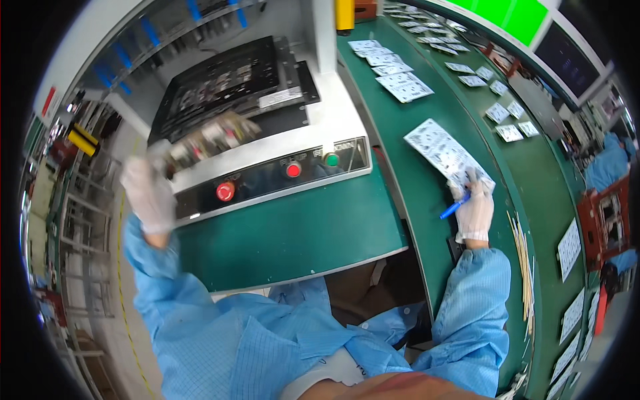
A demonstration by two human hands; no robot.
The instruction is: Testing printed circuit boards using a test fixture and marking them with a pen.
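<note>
My left hand [148,192], in a white glove, is at the front left corner of a white test machine, smeared by motion. Its fingers are closed on the end of a circuit board [217,138] crowded with parts, also blurred, which is tilted in front of the machine's black fixture [230,83]. My right hand [475,212], gloved too, grips a blue pen [455,206]. Its fingertips rest on the near end of a long white panel of circuit boards [437,150] lying on the green bench.
The machine's front panel carries a red emergency knob [225,192], a red button [293,169] and a green button [331,159]. More white board panels [403,87] lie farther along the bench. Thin sticks [522,267] lie right of my right forearm. A co-worker's blue sleeve [608,163] shows far right.
</note>
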